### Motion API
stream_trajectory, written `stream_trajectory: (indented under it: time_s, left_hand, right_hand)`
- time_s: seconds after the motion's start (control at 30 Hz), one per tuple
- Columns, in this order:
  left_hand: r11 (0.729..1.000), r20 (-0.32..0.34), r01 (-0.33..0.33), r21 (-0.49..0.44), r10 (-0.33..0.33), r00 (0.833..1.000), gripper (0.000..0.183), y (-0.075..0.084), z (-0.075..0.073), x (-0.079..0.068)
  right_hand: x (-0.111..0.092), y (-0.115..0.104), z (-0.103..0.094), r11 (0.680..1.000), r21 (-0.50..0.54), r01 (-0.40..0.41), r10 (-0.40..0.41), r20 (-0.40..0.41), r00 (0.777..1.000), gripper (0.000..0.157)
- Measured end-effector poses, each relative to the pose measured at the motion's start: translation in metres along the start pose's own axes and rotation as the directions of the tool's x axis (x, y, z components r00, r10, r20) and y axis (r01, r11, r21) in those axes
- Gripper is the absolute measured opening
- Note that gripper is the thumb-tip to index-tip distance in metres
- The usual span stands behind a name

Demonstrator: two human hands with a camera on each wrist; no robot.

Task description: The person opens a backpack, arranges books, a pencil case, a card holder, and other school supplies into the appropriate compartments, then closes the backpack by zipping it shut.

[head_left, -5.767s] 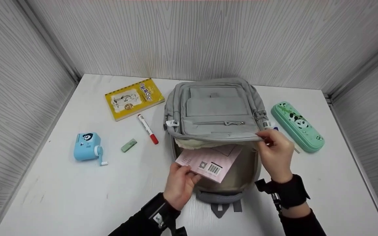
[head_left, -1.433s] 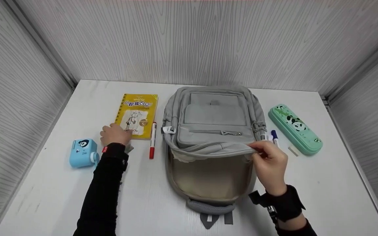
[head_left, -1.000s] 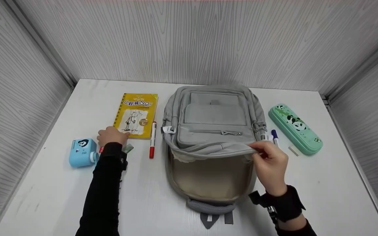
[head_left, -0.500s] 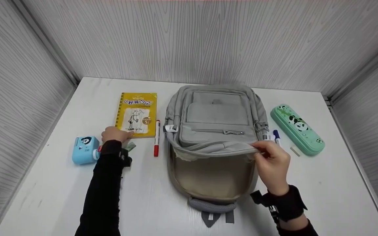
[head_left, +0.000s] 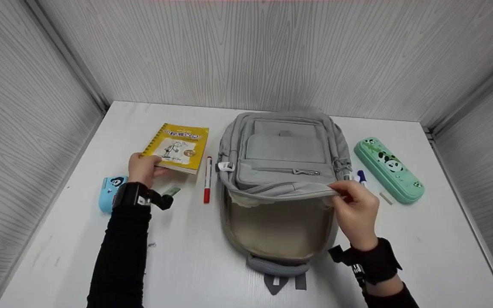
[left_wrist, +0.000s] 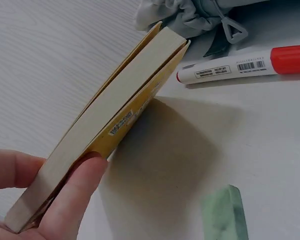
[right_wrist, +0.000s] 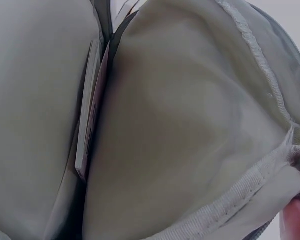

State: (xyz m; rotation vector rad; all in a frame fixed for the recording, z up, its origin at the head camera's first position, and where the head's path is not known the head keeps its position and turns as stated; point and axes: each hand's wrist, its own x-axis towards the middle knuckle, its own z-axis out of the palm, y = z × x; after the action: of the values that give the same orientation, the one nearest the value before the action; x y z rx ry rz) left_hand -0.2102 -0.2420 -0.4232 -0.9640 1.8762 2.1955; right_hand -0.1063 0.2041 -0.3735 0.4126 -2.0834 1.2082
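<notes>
My left hand [head_left: 143,169] grips the lower left corner of a yellow paperback book [head_left: 180,147], tilted up off the table. The left wrist view shows its page edges, the thumb and fingers on opposite covers, and a shadow beneath. A grey backpack [head_left: 287,147] lies on the table with its main compartment unzipped. My right hand [head_left: 357,209] pinches the edge of the front flap and holds it raised. Inside, in the right wrist view, a thin pink book [right_wrist: 92,110] stands on edge in the fold between the lining panels.
A red-capped marker [head_left: 208,179] lies left of the backpack, and a green eraser [head_left: 172,191] near my left wrist. The blue pencil sharpener [head_left: 108,194] is partly behind that wrist. On the right are a green panda pencil case [head_left: 390,170], a blue-capped marker [head_left: 361,177] and a small pale stick [head_left: 386,197].
Earlier my left hand held the pink book at the backpack's mouth; now it is inside. The yellow book has turned and been lifted by my left hand. My right hand keeps its pinch on the flap.
</notes>
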Motion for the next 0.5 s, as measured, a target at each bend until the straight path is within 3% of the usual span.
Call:
stream_trajectory:
  time_s: [0.17,0.3,0.37,0.5]
  left_hand:
    - [0.976,0.012,-0.074,-0.207,0.079,0.997,0.043,0.000,-0.021,-0.018]
    - [0.936,0.112,-0.087,-0.341,0.132,0.985,0.029,-0.004,-0.050,-0.039]
    - [0.924,0.195,-0.079,-0.375,0.162,0.967,0.024,-0.008,-0.066,-0.050]
    - [0.912,0.360,-0.051,-0.408,0.212,0.909,0.018,-0.021,-0.096,-0.068]
  right_hand:
    - [0.004,0.001,0.000,1.000,-0.027,0.009,-0.009,0.007,1.000,0.025]
    - [0.006,0.002,0.000,0.999,-0.033,0.014,-0.014,0.002,1.000,0.021]
    - [0.008,0.001,0.000,1.000,-0.029,0.010,-0.010,-0.004,1.000,0.019]
    - [0.012,0.000,0.001,0.999,-0.031,-0.015,0.014,-0.027,1.000,0.016]
